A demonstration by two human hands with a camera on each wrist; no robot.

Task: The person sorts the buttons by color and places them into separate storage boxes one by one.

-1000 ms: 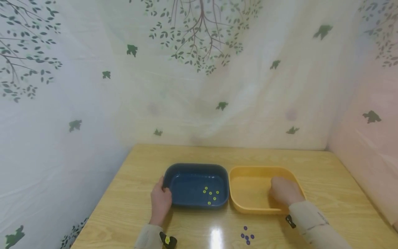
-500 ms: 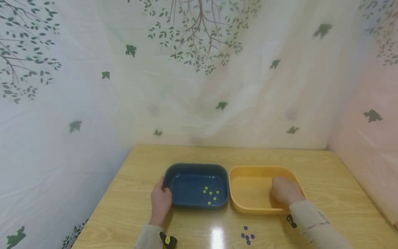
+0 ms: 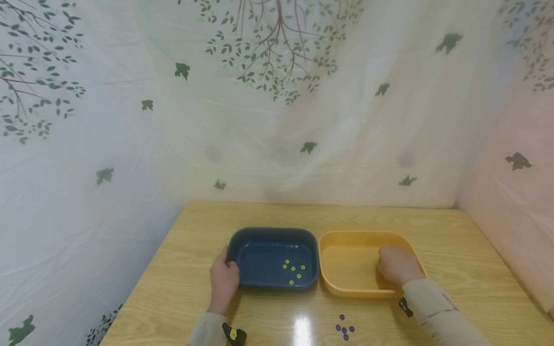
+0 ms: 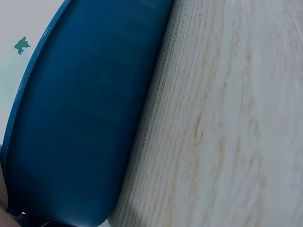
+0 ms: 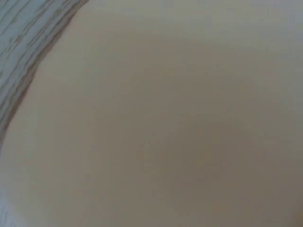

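Observation:
My left hand (image 3: 224,280) grips the left end of a dark blue rectangular tray (image 3: 259,264), its thumb at the rim. In the left wrist view the outer wall of the blue tray (image 4: 90,109) fills the left side. Several small yellow discs (image 3: 293,268), like buttons, lie in the tray's right half. Inside the yellow tray (image 3: 350,264), at its right end, is my right hand (image 3: 398,265), knuckles up and fingers curled down. Those fingertips are hidden, and I cannot tell whether they hold anything. The yellow tray's wall (image 5: 142,118) blurs across the right wrist view.
Both trays stand side by side on a wooden table (image 3: 173,288). Several small purple discs (image 3: 344,330) lie in front of the yellow tray. Behind the table hangs a pale curtain (image 3: 259,158) printed with leaves and birds, and it also runs along both sides.

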